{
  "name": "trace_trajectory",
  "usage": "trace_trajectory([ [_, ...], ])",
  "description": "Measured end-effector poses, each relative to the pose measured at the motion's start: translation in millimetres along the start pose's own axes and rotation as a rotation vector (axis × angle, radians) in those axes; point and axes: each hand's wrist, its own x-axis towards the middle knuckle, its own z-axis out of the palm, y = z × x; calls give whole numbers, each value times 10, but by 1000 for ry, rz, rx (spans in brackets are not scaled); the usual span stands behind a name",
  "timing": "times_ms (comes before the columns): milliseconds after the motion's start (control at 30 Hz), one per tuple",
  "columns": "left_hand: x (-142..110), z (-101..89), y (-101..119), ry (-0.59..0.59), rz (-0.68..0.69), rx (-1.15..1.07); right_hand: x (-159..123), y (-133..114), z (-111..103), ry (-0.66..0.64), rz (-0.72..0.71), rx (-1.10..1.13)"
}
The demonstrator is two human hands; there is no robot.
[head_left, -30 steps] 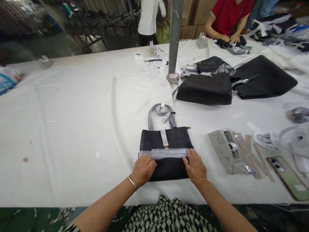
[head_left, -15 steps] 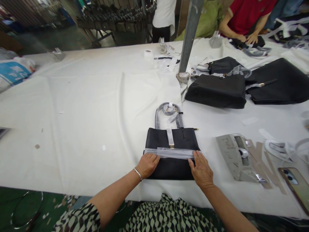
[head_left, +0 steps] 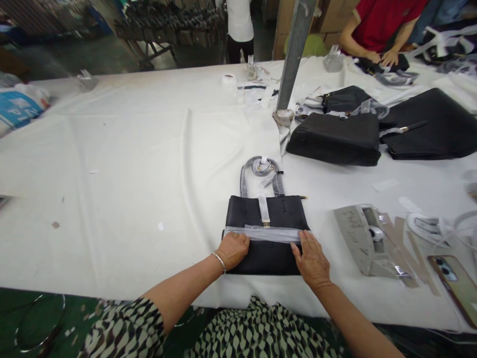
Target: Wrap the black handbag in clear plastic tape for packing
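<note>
A black handbag (head_left: 276, 261) lies flat on the white-covered table in front of me. Across its middle runs a clear plastic strip (head_left: 274, 233). My left hand (head_left: 234, 250) is curled closed over the strip's left part; its fingertips are partly hidden. On the right edge of the bag rests my right hand (head_left: 312, 258), fingers stretched and flat at the strip's right end. A white wrapped tab (head_left: 263, 208) with a gold clasp hangs down the bag's upper half. Beyond it lie the plastic-wrapped handle (head_left: 243, 181) and a coiled strap (head_left: 261, 166).
To my right are a grey tape dispenser (head_left: 357, 238), cardboard strips (head_left: 419, 256) and a phone (head_left: 456, 286). More black bags (head_left: 335, 139) lie beyond, near a metal post (head_left: 294, 54). A person in red (head_left: 383, 25) works across the table.
My left hand has shifted slightly up and right onto the strip, its fingers more curled. My right hand stays nearly still. The person in white at the back has moved left.
</note>
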Motion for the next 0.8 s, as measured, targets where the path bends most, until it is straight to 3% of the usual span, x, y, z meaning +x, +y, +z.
trace_trajectory([
  [333, -76, 55, -34, 70, 112, 27, -19, 10, 28, -41, 24, 13],
  [600, -48, 72, -34, 155, 49, 38, 31, -1, 2, -32, 70, 34],
  [800, -49, -10, -5, 142, 14, 24, 78, 18, 46, 8, 89, 20],
])
